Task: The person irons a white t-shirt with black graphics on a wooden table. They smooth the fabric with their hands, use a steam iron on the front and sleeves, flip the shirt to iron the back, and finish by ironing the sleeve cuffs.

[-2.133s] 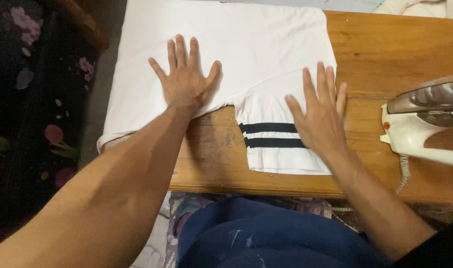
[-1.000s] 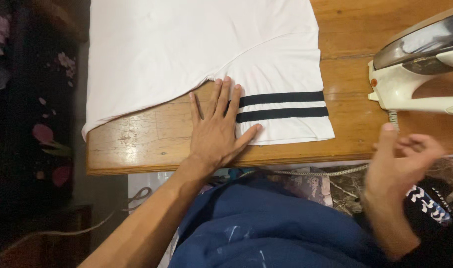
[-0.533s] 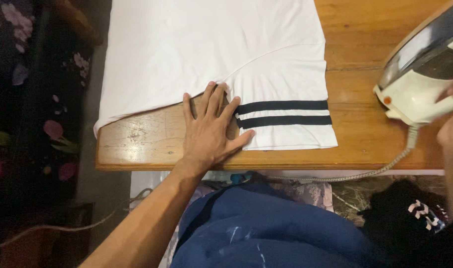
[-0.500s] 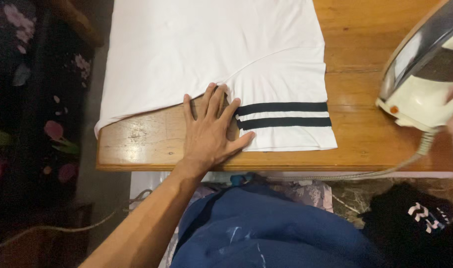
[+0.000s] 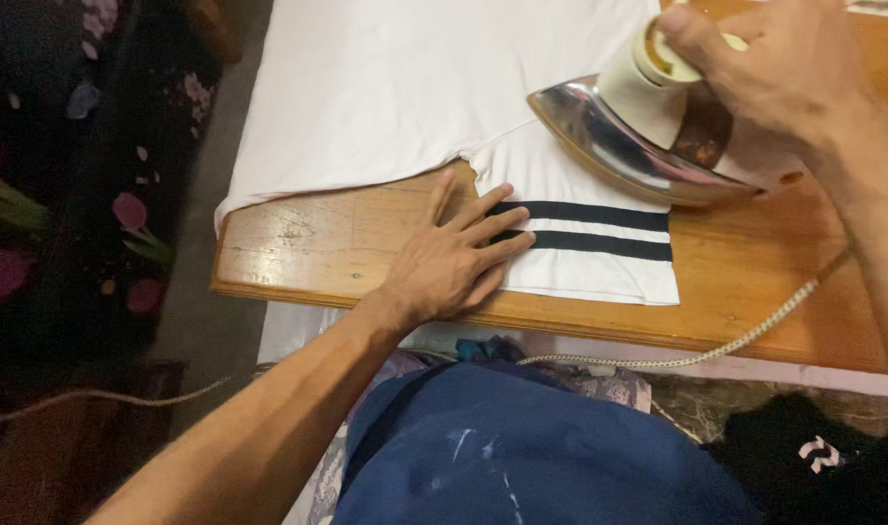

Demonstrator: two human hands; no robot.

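The right hand (image 5: 794, 68), which was empty a second ago, now clenches the iron (image 5: 648, 131) over the white shirt (image 5: 415, 87) sleeve; the left hand (image 5: 453, 262), flat and open, pins the striped cuff to the desk (image 5: 298, 243).

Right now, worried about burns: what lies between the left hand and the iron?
Only white sleeve with two black stripes, in the head view.

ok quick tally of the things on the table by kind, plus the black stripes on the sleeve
white t-shirt: 1
clothes iron: 1
braided iron cord: 1
black stripes on the sleeve: 2
total: 3 things, 2 stripes
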